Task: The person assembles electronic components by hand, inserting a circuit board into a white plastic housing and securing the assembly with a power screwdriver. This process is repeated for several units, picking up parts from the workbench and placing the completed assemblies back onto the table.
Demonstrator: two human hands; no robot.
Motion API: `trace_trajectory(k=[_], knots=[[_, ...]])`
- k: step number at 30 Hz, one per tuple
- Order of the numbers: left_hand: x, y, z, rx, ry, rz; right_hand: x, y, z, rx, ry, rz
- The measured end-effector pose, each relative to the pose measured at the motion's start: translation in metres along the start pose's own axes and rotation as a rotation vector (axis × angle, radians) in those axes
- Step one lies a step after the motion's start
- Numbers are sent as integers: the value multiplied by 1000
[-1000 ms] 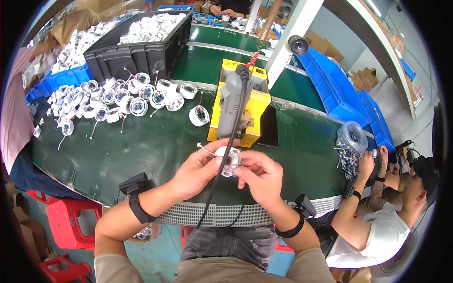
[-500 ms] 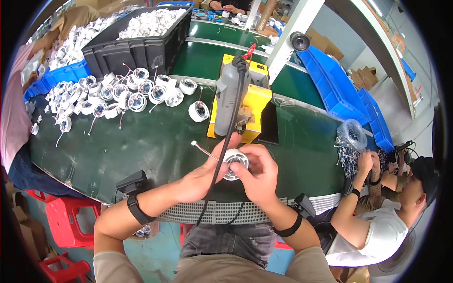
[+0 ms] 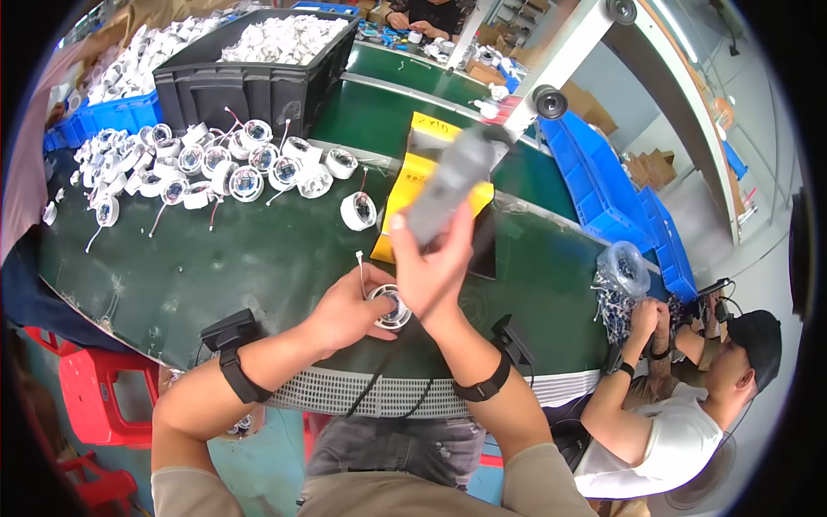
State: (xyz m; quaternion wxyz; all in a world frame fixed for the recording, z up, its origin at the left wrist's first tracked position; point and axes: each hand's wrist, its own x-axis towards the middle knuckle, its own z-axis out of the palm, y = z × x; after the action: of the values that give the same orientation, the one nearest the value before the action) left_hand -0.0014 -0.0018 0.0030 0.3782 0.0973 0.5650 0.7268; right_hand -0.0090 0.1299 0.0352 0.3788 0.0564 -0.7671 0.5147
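Observation:
My left hand (image 3: 340, 308) holds a round white housing (image 3: 394, 317) low over the green work surface, its thumb pressed in at the open face. A thin wire with a small white connector (image 3: 360, 256) sticks up beside those fingers. Raised to the right, my right hand (image 3: 435, 269) grips a grey corded handheld tool (image 3: 448, 185) between thumb and fingers. That tool is smeared by motion, so its working end cannot be made out. Behind it stands a yellow box (image 3: 403, 191). One loose white housing with a circuit board (image 3: 357, 211) lies just left of the box.
Many similar housings (image 3: 245, 183) are heaped at the left. Behind them stand a black crate (image 3: 245, 95) and a blue bin (image 3: 129, 112), full of white parts. Blue trays (image 3: 594, 177) line the right. A co-worker (image 3: 663, 422) sits there beside a wire pile (image 3: 613, 302).
My right hand has left the housing and now grips the grey tool, which has tilted and lifted at the yellow box. The left hand has shifted left with the housing.

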Motion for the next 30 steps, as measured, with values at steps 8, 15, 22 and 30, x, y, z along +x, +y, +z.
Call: trace_trajectory(k=[8,15,22,30], knots=[[3,0,-4,-14,2,-13,44,-20,-17,294,279,-40],[4,5,0,6,45,-64,47,-13,-14,286,293,-35],[4,4,-1,18,67,-77,45,-4,-13,261,254,-32],[4,3,-1,5,69,-77,46,-8,-13,302,241,-55]])
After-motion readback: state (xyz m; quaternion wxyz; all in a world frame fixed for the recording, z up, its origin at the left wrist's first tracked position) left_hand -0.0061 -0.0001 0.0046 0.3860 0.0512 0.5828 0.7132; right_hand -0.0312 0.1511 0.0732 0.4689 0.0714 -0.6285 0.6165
